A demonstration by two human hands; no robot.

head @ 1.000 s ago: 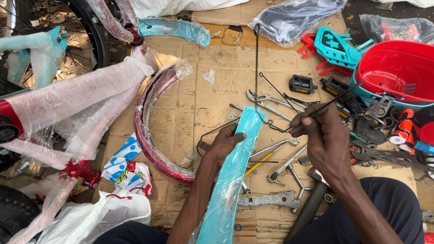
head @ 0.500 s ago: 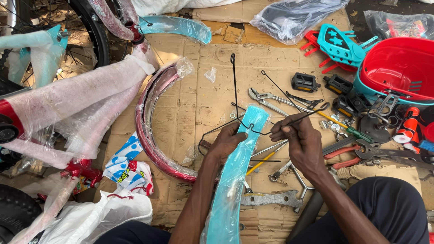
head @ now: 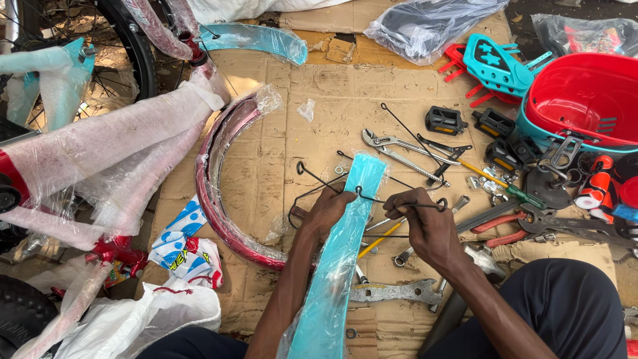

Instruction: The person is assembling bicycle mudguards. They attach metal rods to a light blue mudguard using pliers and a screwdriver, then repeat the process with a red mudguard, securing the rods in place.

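Left hand (head: pixel 330 211): lying on the turquoise mudguard (head: pixel 339 266), fingers curled around its left edge and pinching the near end of a thin black wire stay (head: pixel 372 198) against it.
Right hand (head: pixel 425 223): closing in a loose fist just right of the mudguard, fingertips (head: pixel 399 203) gripping the same wire where it is crossing over the guard (how tightly, I cannot tell).
Turquoise mudguard: running from the person's lap up to the middle of the cardboard (head: pixel 279 146), still in clear plastic wrap; its lower end is being cut off by the frame edge.
Wire stay: bending across the guard's upper part, with looped ends showing on either side; its far legs are getting lost among the tools.
Red mudguard (head: pixel 219 193): arching on the cardboard to the left, well apart from the hands, partly tucked under wrapped bicycle tubes (head: pixel 106 143).
Tools: pliers (head: pixel 399 147), a flat wrench (head: pixel 392 292) and a yellow-shafted screwdriver (head: pixel 379 238) are lying near the right hand, partly hidden beneath wrist and guard.
Red basket (head: pixel 585 100): sitting at the right, cropped by the frame.
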